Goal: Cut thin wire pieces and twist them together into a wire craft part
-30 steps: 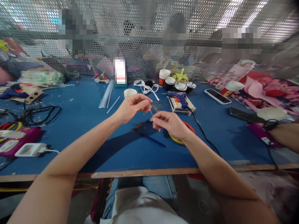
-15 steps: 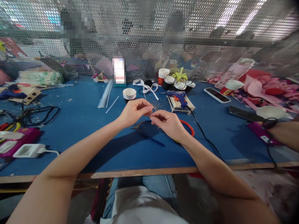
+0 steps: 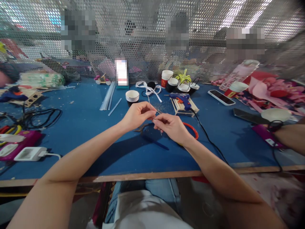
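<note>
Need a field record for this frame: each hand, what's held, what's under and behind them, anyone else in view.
left: left hand pinches a thin wire at the fingertips
right: right hand pinches the same wire, fingertips meeting the left's
under hands: pliers and red ring lying on the blue table
behind hands: white cup; blue glue gun resting on a stick rack
other people: a forearm at the far right edge
</note>
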Motion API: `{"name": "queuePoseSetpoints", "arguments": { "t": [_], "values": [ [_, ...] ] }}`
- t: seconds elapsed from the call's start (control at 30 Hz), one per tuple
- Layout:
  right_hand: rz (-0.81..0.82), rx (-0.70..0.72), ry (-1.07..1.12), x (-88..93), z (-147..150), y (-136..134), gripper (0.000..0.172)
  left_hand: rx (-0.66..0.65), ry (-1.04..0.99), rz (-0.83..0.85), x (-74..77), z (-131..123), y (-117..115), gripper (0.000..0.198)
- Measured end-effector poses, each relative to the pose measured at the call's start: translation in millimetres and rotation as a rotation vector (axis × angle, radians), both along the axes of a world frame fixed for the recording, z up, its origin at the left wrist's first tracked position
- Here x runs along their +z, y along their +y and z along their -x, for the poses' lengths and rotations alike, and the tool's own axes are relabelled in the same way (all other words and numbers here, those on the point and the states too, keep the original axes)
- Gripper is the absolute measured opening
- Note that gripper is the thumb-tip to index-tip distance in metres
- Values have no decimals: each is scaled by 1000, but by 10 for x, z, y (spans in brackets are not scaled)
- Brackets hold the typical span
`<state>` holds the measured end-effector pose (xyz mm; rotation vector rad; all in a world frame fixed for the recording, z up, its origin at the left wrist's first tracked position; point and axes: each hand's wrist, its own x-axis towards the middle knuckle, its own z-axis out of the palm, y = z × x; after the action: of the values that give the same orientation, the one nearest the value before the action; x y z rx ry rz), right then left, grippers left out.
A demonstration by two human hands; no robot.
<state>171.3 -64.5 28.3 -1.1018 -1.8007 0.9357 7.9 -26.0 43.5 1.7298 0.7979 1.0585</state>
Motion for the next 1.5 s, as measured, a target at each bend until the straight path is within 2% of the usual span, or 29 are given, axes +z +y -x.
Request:
{"name": "queuePoseSetpoints", "arguments": {
  "t": [0.27, 0.67, 0.93, 1.03, 1.13, 1.23, 1.27, 1.33, 1.4, 1.5],
  "values": [
    [39, -44, 21, 9, 9, 7, 21, -16, -34, 53, -8, -3, -14, 14],
    [4, -28, -16, 9, 0, -6, 20, -28, -57, 41, -14, -7, 0, 11],
    [7, -10, -15, 29, -1, -9, 18, -69, -115, 101, -15, 17, 11, 12],
    [54, 70, 78, 65, -15, -33, 18, -251, -184, 187, -8, 91, 85, 24],
    [150, 250, 196, 107, -32, -75, 16, -414, -259, 280, -23, 123, 122, 36],
    [284, 498, 232, 117, -36, -107, 16, -450, -298, 321, -53, 36, 11, 34],
    [319, 558, 226, 114, -34, -112, 17, -505, -289, 353, -61, -12, -56, 35],
    [363, 605, 225, 106, -30, -116, 19, -602, -235, 428, -71, -105, -201, 37],
    [371, 574, 254, 106, -33, -116, 20, -554, -237, 433, -77, -167, -315, 41],
    [331, 497, 284, 130, -55, -114, 20, -405, -213, 387, -96, -197, -388, 45]
  ]
}}
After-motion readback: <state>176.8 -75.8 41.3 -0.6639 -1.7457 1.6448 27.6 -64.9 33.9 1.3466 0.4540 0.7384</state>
